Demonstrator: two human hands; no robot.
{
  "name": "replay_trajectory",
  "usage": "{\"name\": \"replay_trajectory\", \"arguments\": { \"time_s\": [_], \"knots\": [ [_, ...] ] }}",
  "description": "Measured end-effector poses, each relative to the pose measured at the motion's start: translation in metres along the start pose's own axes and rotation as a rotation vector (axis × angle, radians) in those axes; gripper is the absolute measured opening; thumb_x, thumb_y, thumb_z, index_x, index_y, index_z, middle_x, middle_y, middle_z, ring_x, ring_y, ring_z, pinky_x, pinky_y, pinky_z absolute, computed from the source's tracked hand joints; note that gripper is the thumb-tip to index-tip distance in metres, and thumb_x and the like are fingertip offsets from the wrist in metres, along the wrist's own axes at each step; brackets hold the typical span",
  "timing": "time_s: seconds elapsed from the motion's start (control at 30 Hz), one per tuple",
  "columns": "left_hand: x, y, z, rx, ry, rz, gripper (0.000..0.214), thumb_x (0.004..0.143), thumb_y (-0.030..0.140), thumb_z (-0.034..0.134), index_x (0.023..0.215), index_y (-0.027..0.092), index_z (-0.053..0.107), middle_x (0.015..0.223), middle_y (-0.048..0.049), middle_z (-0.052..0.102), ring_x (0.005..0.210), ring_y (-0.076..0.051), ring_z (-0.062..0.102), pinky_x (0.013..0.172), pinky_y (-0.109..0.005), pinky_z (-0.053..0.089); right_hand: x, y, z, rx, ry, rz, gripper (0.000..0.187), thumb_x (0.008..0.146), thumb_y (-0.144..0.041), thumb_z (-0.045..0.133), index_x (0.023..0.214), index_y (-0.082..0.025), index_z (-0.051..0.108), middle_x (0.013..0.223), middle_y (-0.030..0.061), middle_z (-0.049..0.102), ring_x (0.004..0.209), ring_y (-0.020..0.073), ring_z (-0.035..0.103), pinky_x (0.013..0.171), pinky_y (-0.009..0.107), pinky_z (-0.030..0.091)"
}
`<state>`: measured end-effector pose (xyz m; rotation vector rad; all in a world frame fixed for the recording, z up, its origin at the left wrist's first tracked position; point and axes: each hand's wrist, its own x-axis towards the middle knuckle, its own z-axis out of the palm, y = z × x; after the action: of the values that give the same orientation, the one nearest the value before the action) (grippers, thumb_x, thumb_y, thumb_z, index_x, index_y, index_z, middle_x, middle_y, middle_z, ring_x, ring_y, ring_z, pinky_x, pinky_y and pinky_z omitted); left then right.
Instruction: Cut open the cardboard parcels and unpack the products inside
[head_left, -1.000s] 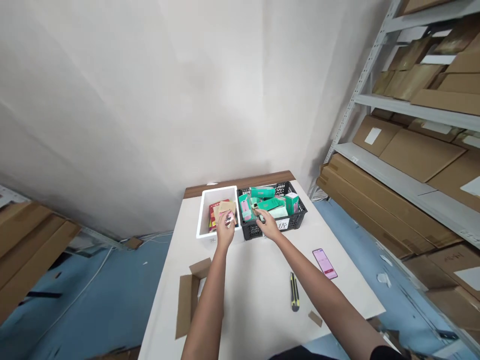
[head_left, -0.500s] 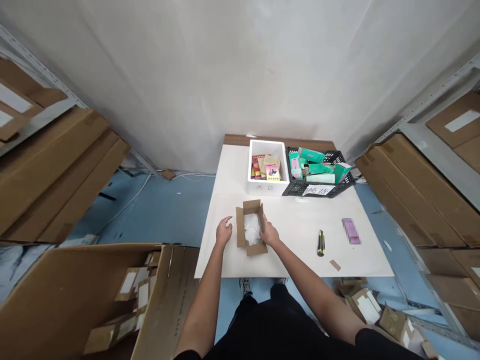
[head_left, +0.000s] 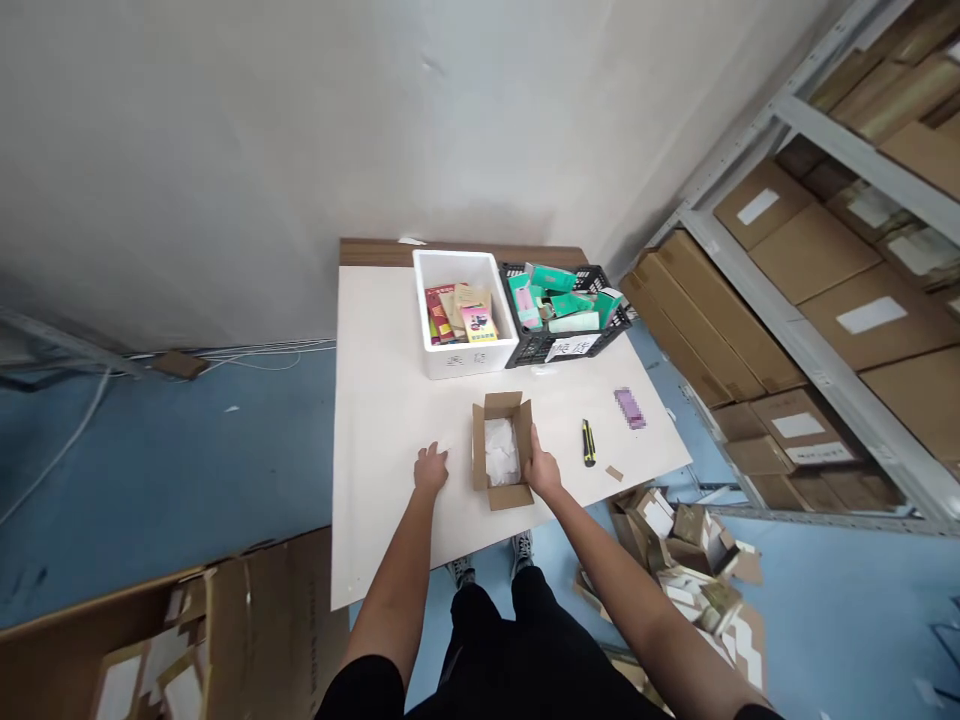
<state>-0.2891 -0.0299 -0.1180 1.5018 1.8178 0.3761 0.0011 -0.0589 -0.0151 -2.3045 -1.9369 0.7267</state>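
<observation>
A small open cardboard box (head_left: 501, 450) with white stuffing inside sits near the front of the white table (head_left: 390, 420). My right hand (head_left: 543, 470) presses against the box's right side, fingers wrapped on its wall. My left hand (head_left: 430, 468) rests on the table just left of the box, fingers curled, holding nothing that I can see. Farther back stand a white foam bin (head_left: 459, 355) of coloured packets and a black crate (head_left: 559, 340) of teal boxes.
A yellow-black utility knife (head_left: 589, 443) and a pink phone (head_left: 629, 408) lie right of the box. Shelves of cardboard cartons (head_left: 810, 300) fill the right. Crumpled small boxes (head_left: 690, 560) litter the floor; a large open carton (head_left: 150, 650) stands at lower left.
Both hands came back from the bins to the small box near the table's front. The view swung, and my left hand settled on the table beside the box.
</observation>
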Motion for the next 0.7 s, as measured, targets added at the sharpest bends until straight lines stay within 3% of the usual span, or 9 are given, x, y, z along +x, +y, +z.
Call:
{"name": "replay_trajectory", "arguments": {
  "time_s": [0.13,0.2,0.33,0.43,0.53,0.6,0.7],
  "knots": [
    [0.000,0.009,0.007,0.008,0.037,0.007,0.031,0.078,0.019,0.063,0.107,0.017,0.074,0.130,-0.0230,0.066,0.128,-0.038,0.056,0.107,-0.055,0.050,-0.011,0.025,-0.001,0.011,0.043,0.049,0.090,0.094,-0.023,0.053,0.173,-0.014,0.011,0.083,0.0134,0.075,0.084,0.0339,0.072,0.082,0.042,0.052],
    [-0.005,0.021,0.002,-0.030,0.118,0.020,0.042,0.080,0.015,0.058,0.118,0.017,0.073,0.133,-0.0206,0.066,0.131,-0.037,0.055,0.111,-0.054,0.049,-0.014,0.034,-0.002,0.021,0.056,0.063,0.089,0.094,-0.022,0.051,0.173,-0.014,0.010,0.083,0.0134,0.075,0.083,0.0338,0.072,0.082,0.042,0.052],
    [-0.029,0.081,-0.001,-0.173,0.318,0.216,0.056,0.084,0.010,0.053,0.135,0.023,0.071,0.142,-0.0121,0.065,0.139,-0.033,0.051,0.123,-0.053,0.041,-0.017,0.046,-0.003,0.086,0.071,0.052,0.088,0.094,-0.022,0.051,0.173,-0.013,0.013,0.085,0.0135,0.075,0.084,0.0335,0.072,0.083,0.041,0.052],
    [-0.059,0.145,0.017,-0.106,0.142,0.405,0.051,0.083,0.012,0.060,0.128,0.028,0.077,0.139,-0.0090,0.070,0.144,-0.035,0.049,0.125,-0.058,0.038,-0.019,0.058,-0.007,0.167,0.089,0.007,0.088,0.094,-0.023,0.052,0.172,-0.013,0.012,0.080,0.0101,0.074,0.081,0.0309,0.071,0.082,0.039,0.053],
    [-0.089,0.201,0.045,0.007,-0.009,0.514,0.030,0.084,0.020,0.068,0.107,0.031,0.083,0.147,-0.0058,0.066,0.154,-0.041,0.036,0.127,-0.066,0.029,-0.024,0.080,-0.020,0.265,0.117,-0.030,0.090,0.094,-0.025,0.052,0.173,-0.012,0.010,0.077,0.0079,0.073,0.076,0.0296,0.071,0.079,0.039,0.054],
    [-0.105,0.226,0.061,0.030,-0.010,0.571,0.026,0.086,0.024,0.068,0.105,0.030,0.083,0.151,-0.0061,0.063,0.157,-0.040,0.033,0.128,-0.064,0.029,-0.031,0.103,-0.034,0.341,0.158,-0.033,0.090,0.094,-0.025,0.053,0.173,-0.011,0.012,0.077,0.0082,0.073,0.074,0.0300,0.071,0.078,0.039,0.055],
    [-0.125,0.254,0.082,0.102,0.011,0.610,0.031,0.088,0.028,0.070,0.117,0.028,0.081,0.148,-0.0115,0.064,0.155,-0.040,0.036,0.126,-0.060,0.035,-0.047,0.151,-0.059,0.471,0.250,0.023,0.089,0.091,-0.024,0.056,0.172,-0.016,0.021,0.080,0.0071,0.076,0.077,0.0293,0.072,0.080,0.038,0.056]
  ]
}}
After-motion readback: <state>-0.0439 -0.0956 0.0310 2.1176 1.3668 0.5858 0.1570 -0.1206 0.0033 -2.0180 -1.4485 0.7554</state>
